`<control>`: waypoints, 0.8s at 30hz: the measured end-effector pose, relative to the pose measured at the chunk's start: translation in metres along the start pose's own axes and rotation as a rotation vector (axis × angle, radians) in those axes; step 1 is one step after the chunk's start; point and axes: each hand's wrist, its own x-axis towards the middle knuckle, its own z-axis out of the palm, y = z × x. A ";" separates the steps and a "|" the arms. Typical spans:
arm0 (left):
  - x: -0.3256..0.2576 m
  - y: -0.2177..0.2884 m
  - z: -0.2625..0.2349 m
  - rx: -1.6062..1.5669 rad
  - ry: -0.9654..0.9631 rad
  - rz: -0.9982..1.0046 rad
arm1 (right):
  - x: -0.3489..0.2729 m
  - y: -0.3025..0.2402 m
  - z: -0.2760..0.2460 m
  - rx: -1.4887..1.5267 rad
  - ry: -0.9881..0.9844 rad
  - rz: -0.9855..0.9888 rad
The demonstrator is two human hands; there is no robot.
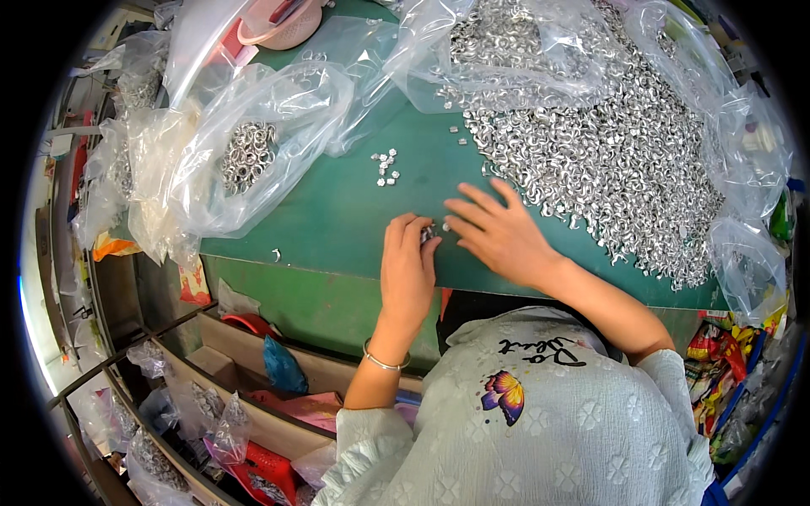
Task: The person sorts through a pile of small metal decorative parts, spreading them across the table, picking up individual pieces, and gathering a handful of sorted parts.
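My left hand (407, 266) is closed around a few small silvery metal pieces (428, 234), pinched between thumb and fingers at the table's near edge. To its right, my right hand (504, 234) is spread with palm down, its fingers apart. One small metal piece lies by its lower fingertips; whether they touch it I cannot tell. Ahead of both hands sits a loose group of small metal parts (386, 165). A large heap of shiny curved metal parts (591, 160) covers the right side of the green table (337, 215).
Clear plastic bags border the heap. At the left, an open plastic bag (325, 88) holds metal rings (247, 156). A pink basket (283, 29) stands at the far left. One stray curved part (277, 255) lies near the front edge. Below are shelves with bagged parts and a red basket (261, 472).
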 end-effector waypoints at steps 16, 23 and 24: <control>0.004 0.008 -0.006 0.097 -0.052 0.018 | -0.019 0.032 -0.036 -0.331 0.069 0.349; 0.073 0.016 0.020 0.150 -0.089 0.247 | 0.023 0.046 -0.031 -0.259 0.193 0.377; 0.086 0.014 0.029 0.139 -0.098 0.273 | 0.024 0.050 -0.022 -0.275 0.147 0.360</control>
